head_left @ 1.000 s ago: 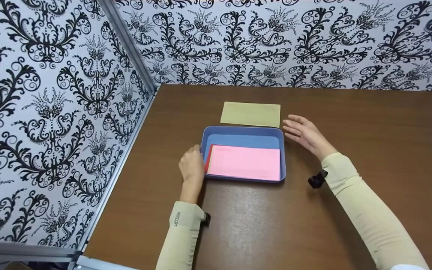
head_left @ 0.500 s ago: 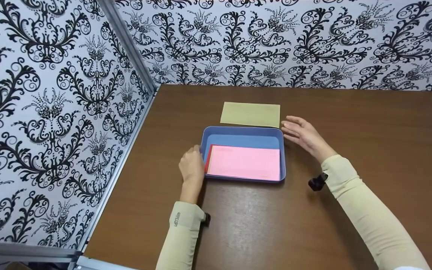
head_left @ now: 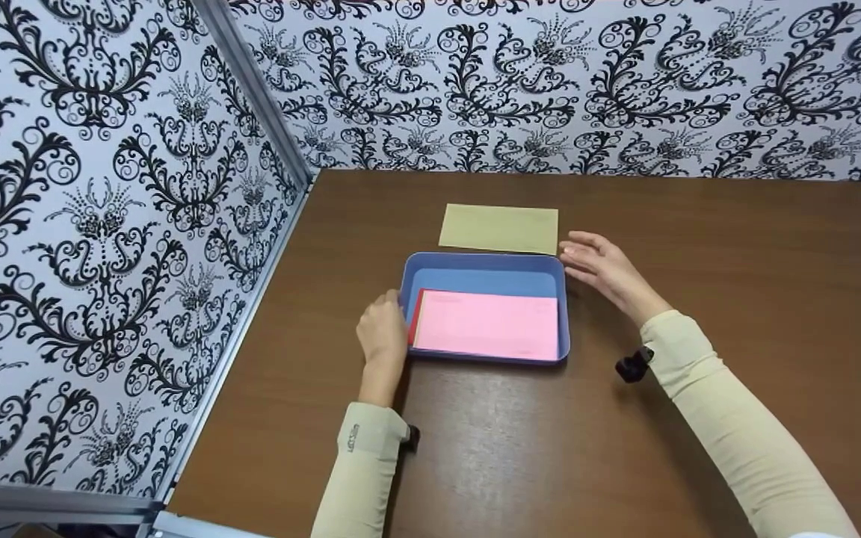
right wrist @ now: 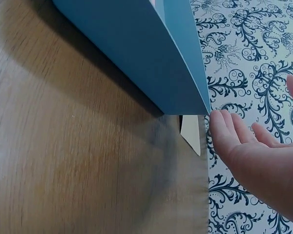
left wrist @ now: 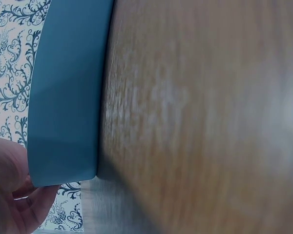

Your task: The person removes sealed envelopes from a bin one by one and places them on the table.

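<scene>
A shallow blue tray (head_left: 486, 259) sits on the wooden table. In its front part lies a pink envelope (head_left: 486, 325), with a red edge (head_left: 415, 317) showing from under its left side. My left hand (head_left: 383, 329) holds the tray's left side, fingers curled at the rim; in the left wrist view part of the hand (left wrist: 12, 190) is hidden behind the tray wall. Beside the far right corner is my right hand (head_left: 610, 273), fingers extended and holding nothing. The right wrist view has its fingertips (right wrist: 217, 117) right at the tray's corner.
A yellowish envelope (head_left: 500, 228) lies flat on the table (head_left: 737, 299) just behind the tray. Patterned black-and-white walls (head_left: 550, 82) stand at the back and left, joined by a metal post (head_left: 262, 97).
My right hand has shifted slightly left, closer to the tray's far right corner. The left hand, tray and envelopes have stayed in place.
</scene>
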Demonstrator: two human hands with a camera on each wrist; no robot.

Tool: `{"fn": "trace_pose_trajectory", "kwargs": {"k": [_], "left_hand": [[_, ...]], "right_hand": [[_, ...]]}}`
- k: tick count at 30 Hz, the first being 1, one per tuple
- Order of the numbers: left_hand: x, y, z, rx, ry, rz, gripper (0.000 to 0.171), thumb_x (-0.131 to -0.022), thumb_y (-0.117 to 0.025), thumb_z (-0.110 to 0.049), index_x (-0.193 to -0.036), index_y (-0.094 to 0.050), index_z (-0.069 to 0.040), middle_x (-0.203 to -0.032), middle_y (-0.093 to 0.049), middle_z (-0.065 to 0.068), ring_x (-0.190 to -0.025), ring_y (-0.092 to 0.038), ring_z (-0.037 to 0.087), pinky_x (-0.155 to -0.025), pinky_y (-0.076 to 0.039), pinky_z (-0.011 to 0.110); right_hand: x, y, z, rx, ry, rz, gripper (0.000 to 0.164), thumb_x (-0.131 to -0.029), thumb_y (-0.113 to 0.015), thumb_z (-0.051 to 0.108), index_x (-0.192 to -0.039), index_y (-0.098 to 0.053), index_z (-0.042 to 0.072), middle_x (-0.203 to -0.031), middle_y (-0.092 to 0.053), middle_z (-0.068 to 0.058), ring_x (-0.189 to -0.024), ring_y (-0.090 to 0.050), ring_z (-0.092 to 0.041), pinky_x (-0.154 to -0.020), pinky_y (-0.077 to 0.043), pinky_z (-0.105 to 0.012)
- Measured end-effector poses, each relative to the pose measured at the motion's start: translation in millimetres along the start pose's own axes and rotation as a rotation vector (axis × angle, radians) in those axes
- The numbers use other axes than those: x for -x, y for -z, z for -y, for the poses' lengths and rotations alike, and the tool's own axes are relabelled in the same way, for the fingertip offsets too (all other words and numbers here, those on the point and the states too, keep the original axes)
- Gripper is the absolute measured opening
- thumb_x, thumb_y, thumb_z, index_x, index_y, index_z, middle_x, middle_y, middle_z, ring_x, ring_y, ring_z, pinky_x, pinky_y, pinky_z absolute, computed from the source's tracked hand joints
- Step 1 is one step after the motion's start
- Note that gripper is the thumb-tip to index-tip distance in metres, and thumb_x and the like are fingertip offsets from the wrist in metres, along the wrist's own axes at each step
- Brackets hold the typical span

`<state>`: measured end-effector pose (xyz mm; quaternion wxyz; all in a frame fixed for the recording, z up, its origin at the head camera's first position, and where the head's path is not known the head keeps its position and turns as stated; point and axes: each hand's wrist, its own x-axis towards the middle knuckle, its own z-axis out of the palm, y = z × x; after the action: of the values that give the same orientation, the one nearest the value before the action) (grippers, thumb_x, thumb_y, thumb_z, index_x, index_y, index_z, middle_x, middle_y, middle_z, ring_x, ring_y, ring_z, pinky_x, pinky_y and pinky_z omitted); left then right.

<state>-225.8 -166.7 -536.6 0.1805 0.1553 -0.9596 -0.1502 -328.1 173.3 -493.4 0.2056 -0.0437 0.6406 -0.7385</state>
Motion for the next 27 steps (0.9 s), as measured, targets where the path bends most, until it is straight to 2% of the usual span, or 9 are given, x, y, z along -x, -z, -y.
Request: {"fn": "trace_pose_trajectory", "kwargs": {"k": [3,12,18,24,27], "left_hand": [[-0.5,-0.4,0.5,0.003,0.002,0.006,0.021,-0.089,-0.071,-0.010,-0.110,-0.073,-0.010,-0.104,-0.076,0.009,-0.092,-0.073,0.038,-0.074,-0.058,0.052],[-0.7,-0.2,0.9,0.012,0.007,0.018,0.022,-0.089,-0.070,-0.011,-0.111,-0.073,-0.011,-0.103,-0.076,0.009,-0.093,-0.073,0.038,-0.075,-0.058,0.053],[-0.4,-0.9,1.3,0.008,0.006,0.017,0.022,-0.089,-0.070,-0.011,-0.111,-0.073,-0.012,-0.102,-0.076,0.009,-0.093,-0.073,0.037,-0.075,-0.058,0.052],[-0.3,-1.4,1.1,0.008,-0.007,-0.014,0.020,-0.089,-0.070,-0.010,-0.109,-0.073,-0.011,-0.101,-0.076,0.008,-0.089,-0.073,0.038,-0.072,-0.059,0.052],[-0.6,-1.7,1.3,0.008,-0.007,-0.017,0.020,-0.088,-0.070,-0.010,-0.108,-0.073,-0.011,-0.101,-0.076,0.008,-0.089,-0.073,0.038,-0.072,-0.058,0.052]], "right_hand": [[0,-1,1,0.001,0.004,0.004,0.068,-0.101,-0.057,0.017,-0.153,-0.019,-0.005,-0.120,-0.054,0.007,-0.104,-0.063,-0.002,-0.116,-0.039,-0.037],[2,-7,5,0.034,0.010,0.024,0.070,-0.100,-0.057,0.018,-0.153,-0.018,-0.006,-0.126,-0.052,0.003,-0.106,-0.062,0.001,-0.117,-0.039,-0.037],[3,-10,5,0.057,0.020,0.035,0.069,-0.101,-0.056,0.018,-0.153,-0.017,-0.006,-0.137,-0.048,-0.005,-0.109,-0.061,0.001,-0.114,-0.042,-0.034],[0,-12,2,0.066,0.023,0.021,0.067,-0.100,-0.058,0.016,-0.151,-0.022,-0.006,-0.126,-0.054,0.003,-0.118,-0.060,-0.007,-0.111,-0.045,-0.034],[0,-13,0,0.073,0.026,0.016,0.065,-0.099,-0.060,0.014,-0.150,-0.025,-0.006,-0.127,-0.054,0.001,-0.119,-0.059,-0.009,-0.107,-0.049,-0.030]]}}
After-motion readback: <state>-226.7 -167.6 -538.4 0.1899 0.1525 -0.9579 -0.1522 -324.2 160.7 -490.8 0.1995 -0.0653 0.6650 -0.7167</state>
